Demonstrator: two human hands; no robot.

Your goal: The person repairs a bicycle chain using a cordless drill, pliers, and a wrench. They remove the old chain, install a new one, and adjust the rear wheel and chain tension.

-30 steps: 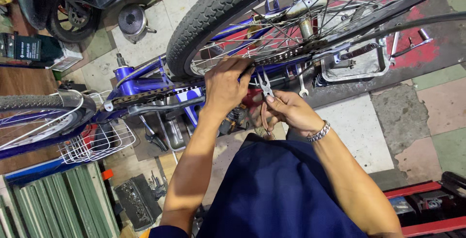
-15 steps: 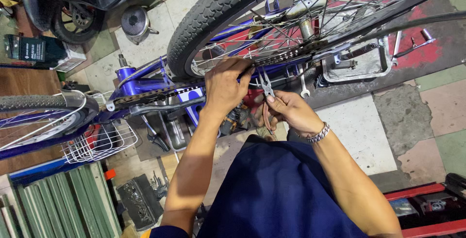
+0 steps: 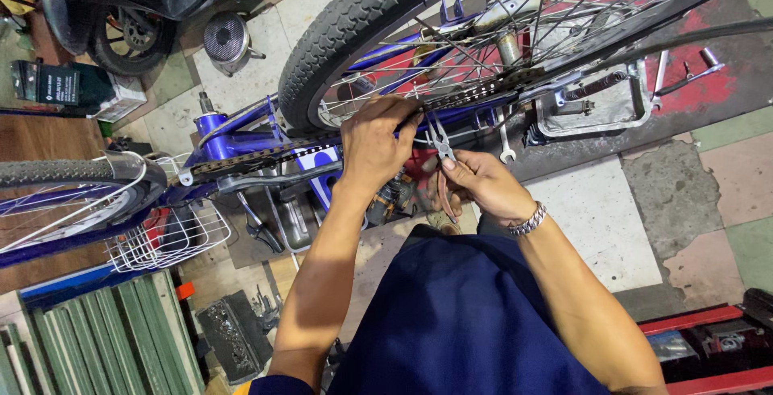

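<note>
— Two hands busy?
— Yes. Left hand point(image 3: 372, 147) grips the chain point(image 3: 451, 99) under the tyre point(image 3: 354, 20); right hand point(image 3: 481, 186) is closed on pliers point(image 3: 439, 139), tips seemingly at the chain.
— Around them?
— Blue frame point(image 3: 233, 125), wire basket point(image 3: 165, 238).

Floor point(image 3: 600, 226) was worn tile, pale squares mixed with green and pinkish ones at right, a red-painted patch point(image 3: 708, 85) far right. Brown wooden surface point(image 3: 36, 141) at left edge. Green slatted panels point(image 3: 113, 335) lay near left, a black tool tray point(image 3: 233, 339) beside them. Round metal fan point(image 3: 226, 38) sat far left on the tile, next to a dark box point(image 3: 60, 85). Red metal frame point(image 3: 708, 347) at near right. Light was even, no windows seen.
</note>
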